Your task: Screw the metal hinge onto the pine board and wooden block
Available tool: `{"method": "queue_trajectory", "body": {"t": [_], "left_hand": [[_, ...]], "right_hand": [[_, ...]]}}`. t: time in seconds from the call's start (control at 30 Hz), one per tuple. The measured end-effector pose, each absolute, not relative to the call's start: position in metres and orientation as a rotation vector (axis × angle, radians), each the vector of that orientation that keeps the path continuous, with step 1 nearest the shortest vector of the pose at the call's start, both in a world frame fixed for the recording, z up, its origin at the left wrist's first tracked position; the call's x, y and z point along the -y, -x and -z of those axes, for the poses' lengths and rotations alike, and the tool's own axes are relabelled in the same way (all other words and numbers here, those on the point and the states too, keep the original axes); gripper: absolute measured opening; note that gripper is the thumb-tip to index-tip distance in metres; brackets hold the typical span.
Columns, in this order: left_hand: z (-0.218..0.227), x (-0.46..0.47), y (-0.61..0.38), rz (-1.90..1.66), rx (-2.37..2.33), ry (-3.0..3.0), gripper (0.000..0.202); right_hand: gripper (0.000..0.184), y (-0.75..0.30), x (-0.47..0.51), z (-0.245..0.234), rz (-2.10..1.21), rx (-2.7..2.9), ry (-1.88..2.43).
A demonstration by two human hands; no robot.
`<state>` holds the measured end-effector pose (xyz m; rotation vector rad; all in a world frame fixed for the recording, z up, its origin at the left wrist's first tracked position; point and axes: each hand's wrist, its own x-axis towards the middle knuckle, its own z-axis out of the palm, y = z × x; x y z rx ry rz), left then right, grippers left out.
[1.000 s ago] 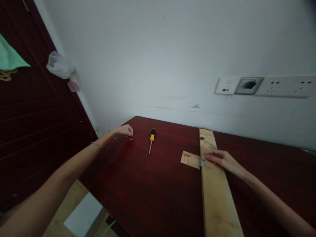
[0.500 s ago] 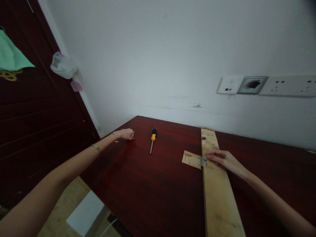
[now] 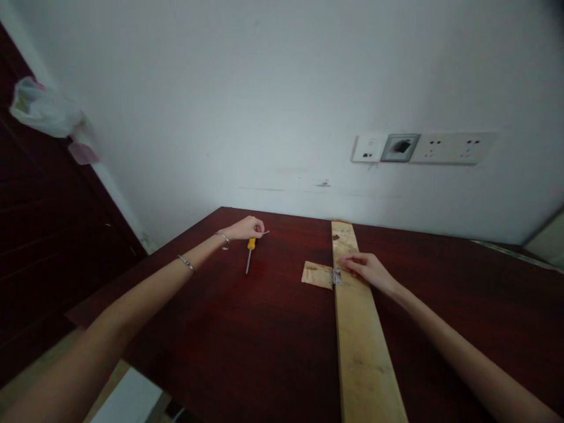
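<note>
My left hand (image 3: 247, 228) is closed in a pinch on a small metal screw (image 3: 265, 233) whose tip sticks out to the right. It hovers just above the handle end of a yellow-and-black screwdriver (image 3: 249, 255) lying on the dark red table (image 3: 264, 341). My right hand (image 3: 366, 267) lies flat, fingers stretched, on a long pale wooden plank (image 3: 359, 335). Its fingertips touch a small silver hinge (image 3: 336, 276) that joins the plank to a small plywood piece (image 3: 317, 274) on the plank's left.
A white wall runs behind the table, with a row of sockets and switches (image 3: 423, 148). A dark wooden door (image 3: 39, 211) stands at the left with a plastic bag (image 3: 42, 108) hanging on it. A white box (image 3: 127, 402) sits on the floor below the table's front edge.
My left hand has moved right from the table's far left to above the screwdriver handle, carrying a screw. The camera has turned right. My right hand stays on the plank by the hinge.
</note>
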<state>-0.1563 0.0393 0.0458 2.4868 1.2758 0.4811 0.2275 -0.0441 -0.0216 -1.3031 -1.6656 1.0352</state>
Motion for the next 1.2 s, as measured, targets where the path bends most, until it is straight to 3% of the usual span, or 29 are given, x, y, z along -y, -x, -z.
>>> {"method": "queue_trajectory", "body": {"t": [0.37,0.73,1.2], "left_hand": [[-0.020,-0.018,-0.018,-0.866,-0.750,-2.290,0.011],[0.018,-0.012,-0.031,-0.854,-0.707,-2.066,0.015],[0.018,-0.002,-0.041,-0.857,-0.662,-2.037,0.012]], "right_hand": [[0.038,-0.224,0.045,0.024,-1.111,1.329,1.169],[0.031,-0.228,0.044,0.025,-1.183,1.302,1.114],[0.032,-0.224,0.045,0.025,-1.118,1.374,1.120]]}}
